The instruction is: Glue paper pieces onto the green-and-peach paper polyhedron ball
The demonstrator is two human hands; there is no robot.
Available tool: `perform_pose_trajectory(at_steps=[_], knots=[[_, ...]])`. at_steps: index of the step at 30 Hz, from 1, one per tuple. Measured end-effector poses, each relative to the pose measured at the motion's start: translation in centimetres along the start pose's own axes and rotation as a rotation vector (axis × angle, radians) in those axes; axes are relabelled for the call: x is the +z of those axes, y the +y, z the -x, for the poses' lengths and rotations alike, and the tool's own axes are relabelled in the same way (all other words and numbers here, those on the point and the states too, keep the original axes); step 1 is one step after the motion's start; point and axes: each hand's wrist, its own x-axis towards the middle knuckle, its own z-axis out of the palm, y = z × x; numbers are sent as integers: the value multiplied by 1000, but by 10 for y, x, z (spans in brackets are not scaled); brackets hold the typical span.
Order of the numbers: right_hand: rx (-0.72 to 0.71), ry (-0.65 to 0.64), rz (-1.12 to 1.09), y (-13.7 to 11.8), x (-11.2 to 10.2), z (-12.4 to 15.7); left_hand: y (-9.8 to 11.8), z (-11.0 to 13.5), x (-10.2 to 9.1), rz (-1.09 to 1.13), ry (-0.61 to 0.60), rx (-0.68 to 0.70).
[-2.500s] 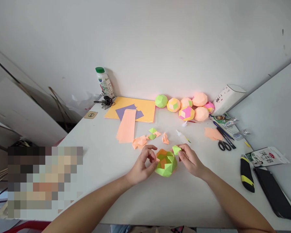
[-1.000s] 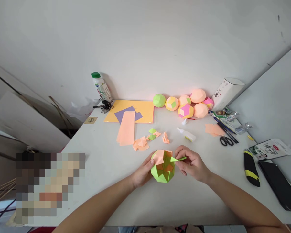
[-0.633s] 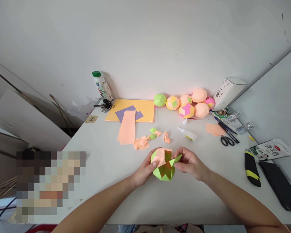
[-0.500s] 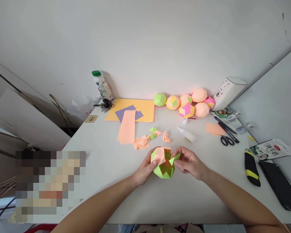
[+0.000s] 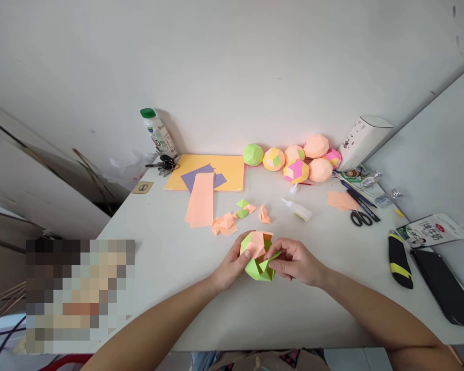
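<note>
My left hand (image 5: 232,264) is closed around a hollow folded-paper ball (image 5: 258,272), green with peach on its upper left and open on its right side. Between the thumb and fingers of my right hand (image 5: 294,262) is a small green folded paper piece (image 5: 266,264), held at the ball's opening. Whether its tip is tucked into a neighbouring fold, I cannot tell. Beyond the ball lie loose peach folded pieces (image 5: 225,223), a green piece (image 5: 242,212) and a single peach piece (image 5: 264,214).
Finished paper balls (image 5: 296,171) stand by the wall. A glue bottle (image 5: 297,209), scissors (image 5: 361,218), a black-and-yellow cutter (image 5: 400,260) and a black phone-like slab (image 5: 444,288) lie to the right. Peach paper strips (image 5: 201,201), a yellow sheet (image 5: 232,170), keys (image 5: 165,164) and a bottle (image 5: 160,135) are on the left.
My right hand has moved left with the green piece, from beside the ball's right edge into its opening. My left hand keeps its hold on the ball. The view has shifted slightly.
</note>
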Motion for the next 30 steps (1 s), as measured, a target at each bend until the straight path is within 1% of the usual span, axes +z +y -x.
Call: perform_pose_trajectory(at_steps=[16,24,30], knots=[[36,-13,-31,9,0,-3,0,1,0,-9,-23,-5],[40,5,-45,6,2,-3,2,1,1,-44,-31,-16],[55,13,-42,5,2,-3,2,1,0,-23,-24,-17]])
